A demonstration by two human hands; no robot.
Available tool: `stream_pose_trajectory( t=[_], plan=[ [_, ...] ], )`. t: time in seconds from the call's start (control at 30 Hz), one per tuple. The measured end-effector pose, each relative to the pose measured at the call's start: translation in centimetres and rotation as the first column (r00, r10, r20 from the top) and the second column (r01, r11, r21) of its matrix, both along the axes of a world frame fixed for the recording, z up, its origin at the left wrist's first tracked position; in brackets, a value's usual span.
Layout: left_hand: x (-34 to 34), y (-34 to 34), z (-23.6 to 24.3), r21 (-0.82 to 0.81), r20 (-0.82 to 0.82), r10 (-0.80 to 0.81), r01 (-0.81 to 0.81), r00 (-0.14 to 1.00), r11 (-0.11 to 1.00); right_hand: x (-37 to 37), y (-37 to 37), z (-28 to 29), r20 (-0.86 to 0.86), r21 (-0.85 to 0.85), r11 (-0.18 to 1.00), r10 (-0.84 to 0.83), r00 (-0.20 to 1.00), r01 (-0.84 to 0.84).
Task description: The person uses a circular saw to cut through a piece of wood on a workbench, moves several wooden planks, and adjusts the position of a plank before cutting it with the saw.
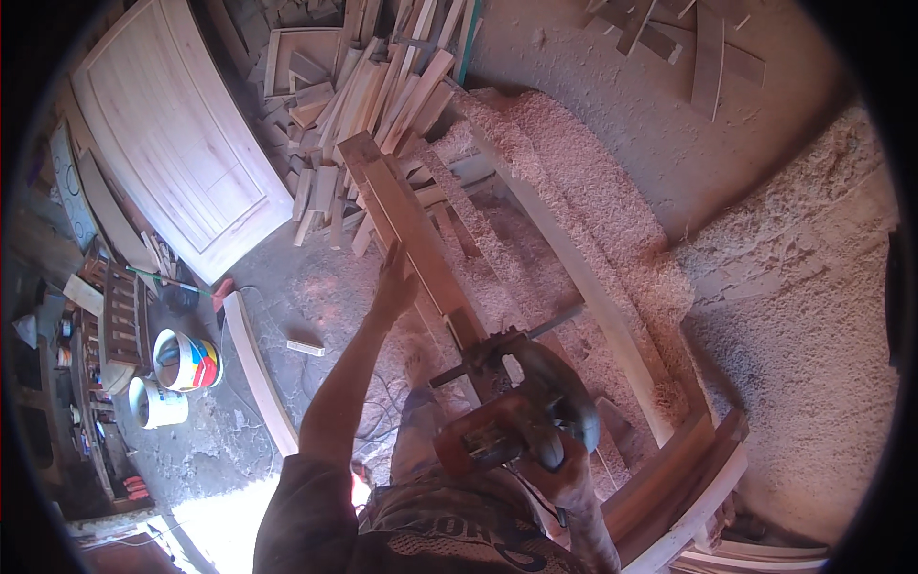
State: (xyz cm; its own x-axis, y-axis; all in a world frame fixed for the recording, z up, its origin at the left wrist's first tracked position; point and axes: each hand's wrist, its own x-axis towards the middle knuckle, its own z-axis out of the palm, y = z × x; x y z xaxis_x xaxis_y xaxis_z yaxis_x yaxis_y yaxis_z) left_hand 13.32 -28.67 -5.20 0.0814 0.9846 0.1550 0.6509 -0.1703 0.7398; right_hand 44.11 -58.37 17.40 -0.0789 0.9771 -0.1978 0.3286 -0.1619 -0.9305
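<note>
A long wooden board (413, 225) runs away from me, raised over the shavings, with a thinner strip along its left edge. My left hand (392, 285) lies on that left side, fingers stretched out and flat against the wood. At the board's near end sits a circular saw (512, 407) with a red motor housing, a rounded guard and a metal bar across its base. My right hand (562, 471) is wrapped round the saw's rear handle. The blade is hidden beneath the saw's body.
Sawdust and shavings (612, 206) are heaped to the right around a long beam (583, 287). Offcuts (382, 91) pile up ahead. A panelled door (177, 134) leans at far left, near two buckets (158, 404). A curved plank (256, 368) and cords lie on the floor.
</note>
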Motion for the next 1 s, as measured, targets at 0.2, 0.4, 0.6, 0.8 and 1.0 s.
stream_pose_trajectory(
  t=[0.2, 0.4, 0.6, 0.8, 1.0],
  plan=[
    [2.1, -5.1, 8.9, -0.231, -0.801, -0.481, 0.557, 0.357, 0.798, -1.7, 0.7, -4.4, 0.017, -0.048, 0.997, 0.068, 0.998, -0.067],
    [2.6, -1.9, 2.0, -0.118, -0.753, -0.526, 0.705, 0.396, 0.7, -2.7, 1.2, -5.2, 0.099, -0.034, 0.997, 0.072, 0.992, -0.069],
    [3.2, -0.6, 1.9, -0.094, -0.637, -0.639, 0.78, 0.431, 0.619, -4.2, 0.7, -4.2, 0.124, -0.127, 0.992, -0.001, 0.992, 0.017],
    [2.2, 0.1, 0.1, 0.11, -0.653, -0.554, 0.789, 0.515, 0.604, -5.1, 2.5, -3.9, 0.107, -0.131, 0.991, 0.044, 0.993, -0.029],
    [1.4, 0.4, -0.5, 0.037, -0.629, -0.601, 0.791, 0.493, 0.611, -5.2, 2.8, -5.2, 0.081, -0.08, 0.995, 0.066, 0.995, -0.059]
  ],
)
